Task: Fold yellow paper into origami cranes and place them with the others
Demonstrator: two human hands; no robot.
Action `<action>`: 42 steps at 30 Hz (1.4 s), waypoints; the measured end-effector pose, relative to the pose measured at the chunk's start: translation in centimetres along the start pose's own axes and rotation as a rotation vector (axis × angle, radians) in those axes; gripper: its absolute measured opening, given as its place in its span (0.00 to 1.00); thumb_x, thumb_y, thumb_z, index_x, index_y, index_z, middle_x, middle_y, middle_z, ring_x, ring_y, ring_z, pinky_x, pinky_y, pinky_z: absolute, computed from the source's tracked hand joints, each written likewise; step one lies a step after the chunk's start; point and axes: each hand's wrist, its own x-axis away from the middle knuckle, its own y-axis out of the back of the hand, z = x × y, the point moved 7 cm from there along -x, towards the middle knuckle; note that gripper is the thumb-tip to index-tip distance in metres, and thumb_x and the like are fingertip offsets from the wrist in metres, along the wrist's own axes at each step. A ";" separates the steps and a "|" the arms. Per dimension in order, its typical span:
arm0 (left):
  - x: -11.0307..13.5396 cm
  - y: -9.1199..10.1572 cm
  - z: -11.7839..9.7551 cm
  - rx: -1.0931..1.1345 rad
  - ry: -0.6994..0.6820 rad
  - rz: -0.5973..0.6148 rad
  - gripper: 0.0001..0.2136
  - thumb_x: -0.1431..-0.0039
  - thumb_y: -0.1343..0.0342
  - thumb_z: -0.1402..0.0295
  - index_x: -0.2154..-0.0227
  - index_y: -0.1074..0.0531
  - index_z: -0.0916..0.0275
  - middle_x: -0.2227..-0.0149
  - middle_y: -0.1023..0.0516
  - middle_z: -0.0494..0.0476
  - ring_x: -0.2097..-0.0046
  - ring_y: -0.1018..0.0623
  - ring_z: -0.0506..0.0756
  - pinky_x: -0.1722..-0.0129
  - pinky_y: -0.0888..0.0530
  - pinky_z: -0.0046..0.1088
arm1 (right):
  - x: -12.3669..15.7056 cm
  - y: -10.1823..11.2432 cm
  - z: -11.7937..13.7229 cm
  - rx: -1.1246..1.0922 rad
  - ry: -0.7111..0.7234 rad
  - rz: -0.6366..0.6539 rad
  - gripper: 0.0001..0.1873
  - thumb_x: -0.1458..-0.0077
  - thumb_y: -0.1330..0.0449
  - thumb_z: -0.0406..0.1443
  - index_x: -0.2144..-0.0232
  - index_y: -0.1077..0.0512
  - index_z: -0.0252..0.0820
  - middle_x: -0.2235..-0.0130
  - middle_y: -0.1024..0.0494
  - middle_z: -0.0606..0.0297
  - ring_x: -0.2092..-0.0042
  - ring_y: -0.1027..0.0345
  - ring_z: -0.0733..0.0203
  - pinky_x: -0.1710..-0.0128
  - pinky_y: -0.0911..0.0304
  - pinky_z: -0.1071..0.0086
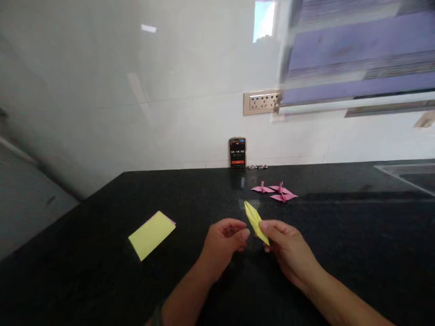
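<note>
Between the thumb and fingers of my right hand [288, 246] is a folded piece of yellow origami paper [253, 217], a narrow diamond with a crease down its middle. Its upper tip points up and to the left, away from me. My left hand [222, 244] is just left of the paper, apart from it. The fingers there are loosely curled, with a gap to the thumb and nothing seen in them. Beyond my hands, three pink paper cranes [283, 197] sit close together on the black countertop [190, 194].
A stack of yellow paper sheets [152, 235], with a pinkish edge showing beneath, lies to the left. Against the wall stands a phone [237, 154] showing a timer, with a small dark-and-white item [257, 167] beside it. A socket panel [261, 102] is on the wall.
</note>
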 end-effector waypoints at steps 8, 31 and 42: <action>0.2 -0.7 -0.3 -0.075 -0.110 -0.010 0.10 0.51 0.49 0.64 0.76 0.31 0.68 0.81 0.32 0.50 0.78 0.34 0.47 0.77 0.36 0.22 | 0.8 -1.2 1.4 0.347 0.227 0.083 0.09 0.52 0.44 0.38 0.76 0.30 0.37 0.76 0.33 0.67 0.74 0.42 0.67 0.75 0.46 0.73; 0.1 -0.5 0.0 -0.312 -0.263 -0.076 0.09 0.50 0.49 0.66 0.73 0.26 0.65 0.74 0.26 0.55 0.70 0.28 0.52 0.70 0.32 0.25 | 0.6 -0.6 3.1 0.600 0.473 -0.045 0.04 0.52 0.45 0.34 0.75 0.32 0.39 0.74 0.33 0.66 0.72 0.39 0.64 0.73 0.43 0.72; -0.3 -0.8 0.5 -0.230 -0.222 -0.014 0.12 0.50 0.50 0.63 0.76 0.27 0.67 0.76 0.26 0.55 0.72 0.28 0.52 0.72 0.32 0.24 | 0.8 -1.4 3.4 0.686 0.554 -0.014 0.04 0.52 0.46 0.32 0.78 0.35 0.39 0.75 0.36 0.68 0.74 0.40 0.66 0.76 0.43 0.74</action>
